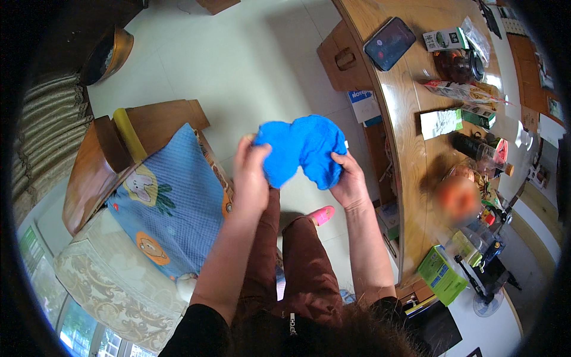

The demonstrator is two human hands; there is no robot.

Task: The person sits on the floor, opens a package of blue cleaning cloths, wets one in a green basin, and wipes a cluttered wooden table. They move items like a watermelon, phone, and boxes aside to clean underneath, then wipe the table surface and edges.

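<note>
A bright blue cloth (308,149), bunched and folded into two lobes, hangs in the air before me over the floor. My left hand (253,165) grips its left end, with the thumb over the front. At the cloth's right edge my right hand (350,176) pinches it between thumb and fingers, just below a small white tag (346,144). The fingers behind the cloth are hidden. Beneath it show my brown trousers (308,263) and a pink slipper (323,215).
Right of me runs a wooden table (412,169) bearing a smartphone (389,43), a milk carton (445,39), a glass pot (459,65) and a green box (442,274). To the left, a blue patterned blanket (178,214) covers a sofa seat beside a wooden armrest (91,178).
</note>
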